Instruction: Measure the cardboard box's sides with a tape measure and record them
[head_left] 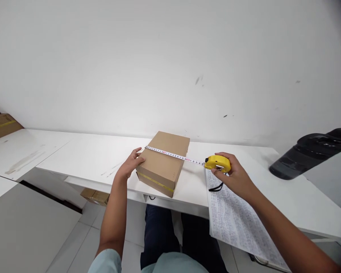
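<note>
A closed brown cardboard box (159, 167) sits at an angle on the white table (88, 151), with a yellow strip along its front side. Across its top lies the white blade (170, 154) of a tape measure, the end at the box's left edge. My left hand (130, 163) holds the box's left side, thumb on the top edge and fingers beside the tape's end. Off the box's right side, my right hand (236, 177) grips the yellow tape measure case (218, 163), the blade stretched between. A black wrist strap (216, 187) hangs from the case.
Handwritten paper sheets (233, 216) lie under my right forearm, overhanging the table's front edge. A dark bottle (304, 155) stands at the right. Another cardboard box (4, 127) is at the far left, and one more (95, 196) sits below the table. A white wall (159, 68) runs behind.
</note>
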A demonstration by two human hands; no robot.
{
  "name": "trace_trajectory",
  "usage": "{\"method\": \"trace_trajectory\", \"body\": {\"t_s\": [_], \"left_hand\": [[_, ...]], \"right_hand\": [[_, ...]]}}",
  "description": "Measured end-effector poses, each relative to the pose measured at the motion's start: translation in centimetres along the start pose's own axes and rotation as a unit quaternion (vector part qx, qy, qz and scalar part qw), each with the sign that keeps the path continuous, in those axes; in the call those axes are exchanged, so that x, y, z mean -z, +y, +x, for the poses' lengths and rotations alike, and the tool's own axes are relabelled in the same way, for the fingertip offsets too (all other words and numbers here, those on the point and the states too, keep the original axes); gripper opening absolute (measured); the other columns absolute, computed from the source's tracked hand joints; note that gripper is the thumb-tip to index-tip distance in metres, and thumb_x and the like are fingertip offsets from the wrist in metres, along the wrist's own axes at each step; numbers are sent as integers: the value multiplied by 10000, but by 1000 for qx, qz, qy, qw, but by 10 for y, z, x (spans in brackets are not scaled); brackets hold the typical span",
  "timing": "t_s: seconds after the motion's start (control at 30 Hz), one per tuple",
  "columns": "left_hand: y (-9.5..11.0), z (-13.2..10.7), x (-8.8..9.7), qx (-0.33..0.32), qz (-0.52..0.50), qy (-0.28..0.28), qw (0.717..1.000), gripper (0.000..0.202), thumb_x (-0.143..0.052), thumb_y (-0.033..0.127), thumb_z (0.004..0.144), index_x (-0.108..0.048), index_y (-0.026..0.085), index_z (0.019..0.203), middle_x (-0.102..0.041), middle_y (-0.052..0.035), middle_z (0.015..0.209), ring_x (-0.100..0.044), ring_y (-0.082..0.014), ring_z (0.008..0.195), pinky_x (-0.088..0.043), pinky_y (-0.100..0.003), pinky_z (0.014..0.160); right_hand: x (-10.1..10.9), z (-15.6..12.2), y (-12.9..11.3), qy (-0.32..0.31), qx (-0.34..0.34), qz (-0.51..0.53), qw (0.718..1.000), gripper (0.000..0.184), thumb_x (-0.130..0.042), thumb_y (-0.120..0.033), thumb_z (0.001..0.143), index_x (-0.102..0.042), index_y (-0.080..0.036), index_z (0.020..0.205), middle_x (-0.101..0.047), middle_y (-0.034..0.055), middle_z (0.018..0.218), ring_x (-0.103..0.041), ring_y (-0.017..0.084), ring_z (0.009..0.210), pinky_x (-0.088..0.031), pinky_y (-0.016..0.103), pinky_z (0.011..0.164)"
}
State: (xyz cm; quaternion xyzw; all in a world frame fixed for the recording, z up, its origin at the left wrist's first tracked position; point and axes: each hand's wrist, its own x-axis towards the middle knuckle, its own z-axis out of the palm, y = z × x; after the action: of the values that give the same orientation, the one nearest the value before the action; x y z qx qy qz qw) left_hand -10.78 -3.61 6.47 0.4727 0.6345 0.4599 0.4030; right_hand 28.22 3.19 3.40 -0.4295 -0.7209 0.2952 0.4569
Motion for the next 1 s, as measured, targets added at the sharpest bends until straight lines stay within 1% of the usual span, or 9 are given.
{"method": "trace_trajectory", "body": {"t_s": [0.07, 0.13, 0.23, 0.37, 0.53, 0.63, 0.77, 0.9, 1.0], "left_hand": [[3, 3, 2, 4, 8, -13, 1000, 769, -730, 443, 767, -489, 213, 1460, -590, -156, 1416, -601, -337, 1262, -477, -479, 1062], [5, 7, 3, 4, 14, -23, 1000, 764, -769, 440, 750, -523, 240, 1445, -543, -142, 1489, -562, -343, 1317, -468, -461, 1082], [6, 13, 2, -3, 16, -44, 999, 811, -791, 440, 744, -500, 293, 1487, -467, -95, 1580, -530, -339, 1357, -462, -438, 1104], [3, 17, 0, -18, 12, -71, 997, 784, -724, 517, 806, -471, 316, 1521, -499, -57, 1567, -525, -319, 1370, -440, -428, 1141], [3, 18, 0, -24, 19, -66, 997, 777, -719, 544, 814, -495, 290, 1513, -559, -63, 1517, -509, -335, 1388, -431, -450, 1153], [5, 19, -1, -24, 2, -70, 997, 782, -733, 536, 808, -506, 267, 1507, -565, -71, 1511, -511, -344, 1386, -429, -455, 1153], [7, 20, -3, -24, -2, -65, 998, 790, -753, 534, 786, -525, 266, 1493, -571, -68, 1507, -529, -345, 1366, -441, -458, 1143], [10, 22, -4, -24, 1, -50, 998, 765, -762, 528, 779, -559, 255, 1464, -560, -74, 1518, -510, -348, 1383, -412, -473, 1166], [10, 22, -4, -20, -8, -50, 999, 752, -772, 526, 769, -577, 268, 1448, -587, -70, 1489, -540, -344, 1349, -440, -462, 1141]], "right_hand": [[1, -1, 0, -9, -6, -6, 1000, 487, -699, -447, 818, -543, -287, 1251, -652, 97, 1253, -660, 249, 969, -556, 392, 791], [2, -2, 0, -21, -13, -14, 1000, 465, -692, -440, 822, -544, -291, 1236, -666, 90, 1216, -661, 243, 935, -555, 381, 762], [2, -3, 2, -29, -16, -25, 999, 429, -681, -424, 826, -545, -291, 1210, -688, 79, 1144, -658, 235, 885, -547, 365, 720], [1, -2, 5, -23, -20, -30, 999, 411, -690, -406, 812, -543, -282, 1175, -697, 64, 1073, -645, 223, 834, -531, 350, 701], [0, 2, 4, -25, -27, -13, 999, 425, -684, -377, 805, -521, -278, 1185, -675, 58, 1066, -624, 215, 825, -513, 349, 704], [-2, 3, 1, -19, -32, 2, 999, 426, -686, -373, 795, -513, -278, 1172, -658, 52, 1048, -610, 213, 818, -503, 349, 698], [-6, 4, -1, -6, -35, 37, 999, 417, -701, -375, 772, -506, -270, 1125, -635, 36, 1003, -595, 204, 818, -500, 341, 703], [-16, 6, -2, -1, -50, 72, 996, 425, -710, -378, 756, -496, -267, 1105, -616, 16, 964, -565, 185, 782, -491, 333, 698], [-29, 11, -6, -13, -55, 88, 994, 422, -706, -366, 753, -487, -265, 1099, -618, 10, 936, -560, 184, 765, -486, 331, 692]]}}
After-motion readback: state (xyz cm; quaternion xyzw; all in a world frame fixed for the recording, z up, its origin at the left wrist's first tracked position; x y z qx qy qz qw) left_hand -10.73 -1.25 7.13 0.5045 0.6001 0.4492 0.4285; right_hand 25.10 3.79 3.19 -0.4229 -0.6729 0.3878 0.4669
